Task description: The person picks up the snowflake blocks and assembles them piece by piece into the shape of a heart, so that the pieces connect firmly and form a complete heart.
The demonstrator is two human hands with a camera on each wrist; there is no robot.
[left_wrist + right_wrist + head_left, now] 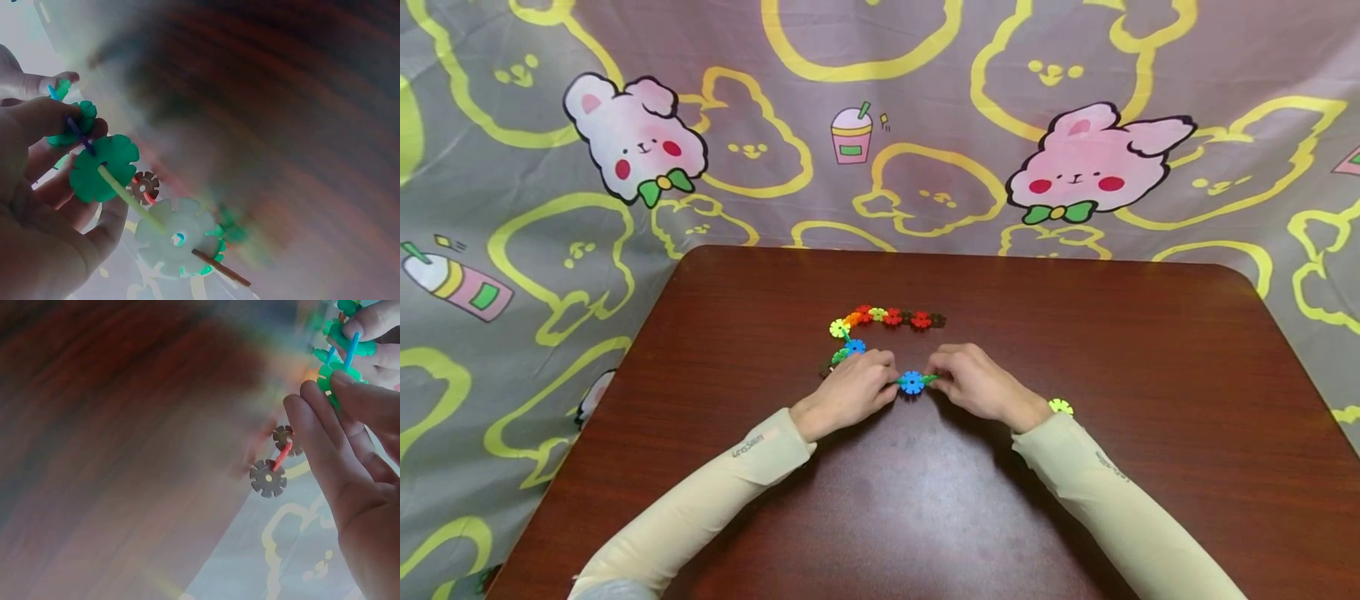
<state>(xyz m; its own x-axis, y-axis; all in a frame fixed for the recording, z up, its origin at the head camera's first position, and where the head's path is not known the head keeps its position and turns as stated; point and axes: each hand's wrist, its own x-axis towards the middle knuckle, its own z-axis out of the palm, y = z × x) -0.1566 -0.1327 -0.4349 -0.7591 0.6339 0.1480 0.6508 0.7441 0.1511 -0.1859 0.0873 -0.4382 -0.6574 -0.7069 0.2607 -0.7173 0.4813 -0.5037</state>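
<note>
Notched plastic snowflake discs are linked into a curved chain on the table. In the head view a blue disc (912,382) stands between the two hands, with a green disc (931,378) seen almost edge-on at its right. My left hand (853,387) pinches the chain just left of the blue disc; the left wrist view has a green disc (103,169) and a pale disc (169,250) trailing beside its fingers. With thumb and fingertips my right hand (981,383) pinches the green disc (331,381) at the chain's end.
Behind the left hand the chain runs back and bends right, through yellow-green and red discs (892,317) to a dark brown one (937,320). A loose yellow-green disc (1061,407) lies by the right wrist. Beyond the brown table (737,292) hangs a patterned cloth (925,50).
</note>
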